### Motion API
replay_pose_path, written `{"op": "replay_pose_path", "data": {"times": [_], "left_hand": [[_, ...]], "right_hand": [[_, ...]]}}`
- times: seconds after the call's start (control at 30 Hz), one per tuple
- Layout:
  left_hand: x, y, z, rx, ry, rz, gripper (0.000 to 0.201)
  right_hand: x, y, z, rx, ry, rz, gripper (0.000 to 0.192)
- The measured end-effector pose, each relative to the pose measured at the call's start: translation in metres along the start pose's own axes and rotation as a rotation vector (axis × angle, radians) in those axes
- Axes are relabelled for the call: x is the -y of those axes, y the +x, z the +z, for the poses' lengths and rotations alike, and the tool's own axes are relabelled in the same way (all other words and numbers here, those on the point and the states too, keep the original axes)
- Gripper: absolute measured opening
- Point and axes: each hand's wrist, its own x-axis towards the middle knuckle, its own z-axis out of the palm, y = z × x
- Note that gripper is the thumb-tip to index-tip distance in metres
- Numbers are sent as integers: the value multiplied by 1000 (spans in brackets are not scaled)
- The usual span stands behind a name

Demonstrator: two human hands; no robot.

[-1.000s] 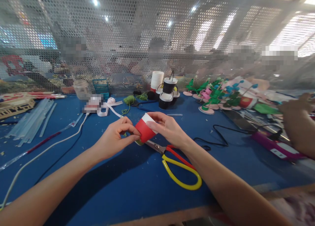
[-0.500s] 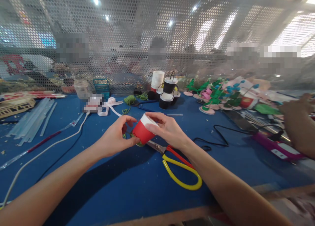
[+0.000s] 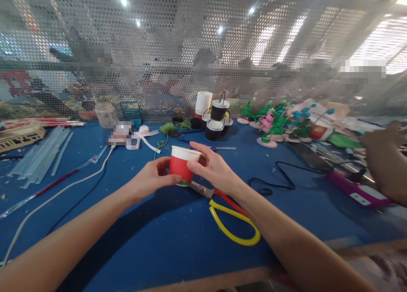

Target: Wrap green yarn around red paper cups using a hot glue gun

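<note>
Cup (image 3: pixel 179 166) red paper, upright, white rim up | left hand (image 3: pixel 149 179) cups its side, right hand (image 3: pixel 213 170) pinches rim | scissors (image 3: pixel 227 213) lie unused on desk (image 3: pixel 159 245) | green trim at base, rest undecorated

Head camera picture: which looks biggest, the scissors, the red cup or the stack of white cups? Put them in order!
1. Scissors, longest by far.
2. Red cup and stack of white cups look about alike; the stack stands farther back, so I cannot rank them.

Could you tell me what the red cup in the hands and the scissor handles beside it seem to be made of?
Red cup: probably paper, matte red with a thin white rolled rim. Scissor handles: seemingly glossy plastic or rubber coating, yellow and red, with light glinting off the loops.
</note>
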Motion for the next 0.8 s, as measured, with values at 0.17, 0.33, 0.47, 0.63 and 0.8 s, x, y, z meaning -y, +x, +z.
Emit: {"op": "replay_pose_path", "data": {"times": [0.17,0.33,0.47,0.63,0.8], "left_hand": [[-2,-1,1,-114,-96,1,46],[-2,0,2,-177,-96,23,45],[-1,0,0,-121,-89,43,44],[-1,-1,-6,-62,-34,41,37],[-5,-4,-8,22,2,48,33]], "right_hand": [[-3,-2,6,28,99,46,100],[-3,-5,9,84,147,57,106],[-4,-3,8,103,184,40,103],[-2,-2,6,98,234,79,99],[3,-4,6,84,269,113,97]]}}
